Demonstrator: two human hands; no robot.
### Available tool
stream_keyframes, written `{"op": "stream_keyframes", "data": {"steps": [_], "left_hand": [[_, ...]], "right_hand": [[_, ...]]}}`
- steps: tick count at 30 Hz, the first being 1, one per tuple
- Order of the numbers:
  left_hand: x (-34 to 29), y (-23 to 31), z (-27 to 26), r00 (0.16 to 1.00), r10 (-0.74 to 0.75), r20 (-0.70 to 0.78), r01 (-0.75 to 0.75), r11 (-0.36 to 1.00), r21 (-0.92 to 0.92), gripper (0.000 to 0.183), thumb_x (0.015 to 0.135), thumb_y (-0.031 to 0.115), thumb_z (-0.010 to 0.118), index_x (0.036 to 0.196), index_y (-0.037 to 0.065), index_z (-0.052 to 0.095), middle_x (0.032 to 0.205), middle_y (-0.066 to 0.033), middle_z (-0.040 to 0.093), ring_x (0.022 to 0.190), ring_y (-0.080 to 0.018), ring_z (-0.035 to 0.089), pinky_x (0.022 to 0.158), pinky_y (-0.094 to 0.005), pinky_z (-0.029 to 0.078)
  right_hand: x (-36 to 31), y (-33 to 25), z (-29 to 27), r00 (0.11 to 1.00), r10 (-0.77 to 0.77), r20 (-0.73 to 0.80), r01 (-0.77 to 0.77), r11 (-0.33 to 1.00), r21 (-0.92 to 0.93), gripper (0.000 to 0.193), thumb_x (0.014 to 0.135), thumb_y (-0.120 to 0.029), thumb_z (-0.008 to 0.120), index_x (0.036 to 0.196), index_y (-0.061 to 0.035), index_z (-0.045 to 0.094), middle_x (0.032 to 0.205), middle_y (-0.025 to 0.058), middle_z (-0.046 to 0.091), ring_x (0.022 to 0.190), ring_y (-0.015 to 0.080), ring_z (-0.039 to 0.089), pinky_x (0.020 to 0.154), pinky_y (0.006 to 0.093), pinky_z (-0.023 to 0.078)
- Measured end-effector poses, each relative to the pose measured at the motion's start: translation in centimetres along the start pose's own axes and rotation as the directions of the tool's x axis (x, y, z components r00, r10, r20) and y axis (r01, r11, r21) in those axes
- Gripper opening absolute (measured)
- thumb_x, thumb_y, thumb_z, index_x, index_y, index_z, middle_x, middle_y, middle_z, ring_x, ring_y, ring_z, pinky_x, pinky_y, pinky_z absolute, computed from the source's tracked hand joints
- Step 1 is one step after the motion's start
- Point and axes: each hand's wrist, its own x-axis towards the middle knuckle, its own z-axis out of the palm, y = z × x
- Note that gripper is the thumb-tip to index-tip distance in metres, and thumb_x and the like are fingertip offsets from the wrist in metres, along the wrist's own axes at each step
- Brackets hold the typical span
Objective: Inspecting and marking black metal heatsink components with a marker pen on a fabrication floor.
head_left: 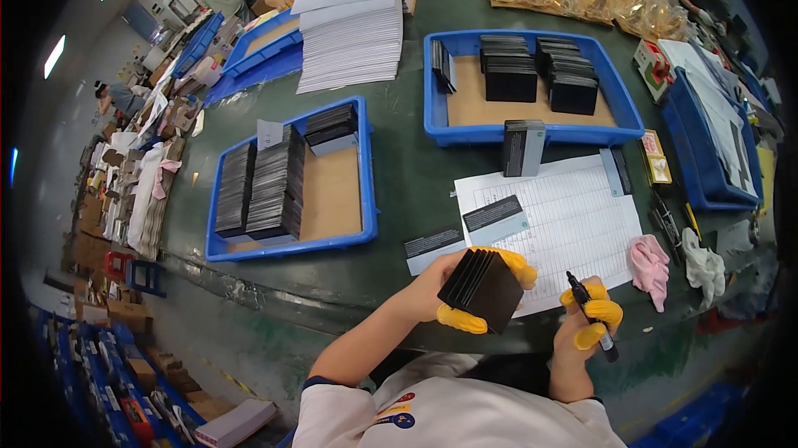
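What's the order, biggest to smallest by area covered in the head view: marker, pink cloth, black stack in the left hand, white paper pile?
1. White paper pile
2. Black stack
3. Pink cloth
4. Marker: longer than the cloth but much thinner

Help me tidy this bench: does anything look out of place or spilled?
Nothing looks spilled. A black-and-grey piece lies askew on the white sheet, while similar ones stand in rows in the blue trays. A crumpled pink cloth lies by the sheet's lower right corner. The black stack in the left hand shows no clear damage.
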Motion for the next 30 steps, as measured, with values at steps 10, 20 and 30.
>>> {"op": "stream_keyframes", "data": {"steps": [10,20,30], "left_hand": [[0.4,0.6,1.1,0.999,-0.046,0.008,0.047,0.984,-0.173,0.067,0.071,0.01,0.079,0.127,-0.006,0.045,0.122,-0.0213,0.055,0.112,-0.0328,0.057,0.094,-0.0471,0.048],[0.8,1.0,2.7,0.974,0.103,-0.2,0.062,0.731,0.68,0.066,0.066,0.018,0.084,0.123,0.004,0.054,0.113,-0.0099,0.062,0.103,-0.018,0.062,0.089,-0.0329,0.05],[0.5,0.5,3.0,0.99,0.093,-0.109,0.065,0.391,0.918,0.062,0.061,0.023,0.084,0.113,0.003,0.059,0.106,-0.0119,0.063,0.095,-0.0282,0.063,0.081,-0.0332,0.051]], "right_hand": [[-1.7,-0.1,-1.8,0.969,0.243,-0.05,-0.246,0.966,-0.082,0.026,0.092,-0.027,0.058,0.105,-0.0101,0.045,0.093,0.0106,0.056,0.066,0.0129,0.046,0.059,0.0241,0.035],[0.9,-0.5,0.3,0.905,0.24,0.353,-0.255,0.967,-0.004,0.068,0.066,-0.021,0.085,0.12,-0.0069,0.047,0.1,0.0085,0.051,0.087,0.0159,0.049,0.079,0.0287,0.039],[0.5,-0.6,-0.7,0.699,0.461,0.546,-0.512,0.856,-0.067,0.075,0.063,-0.01,0.086,0.122,-0.0073,0.041,0.131,0.0116,0.05,0.075,0.0078,0.045,0.069,0.0208,0.04]]}}
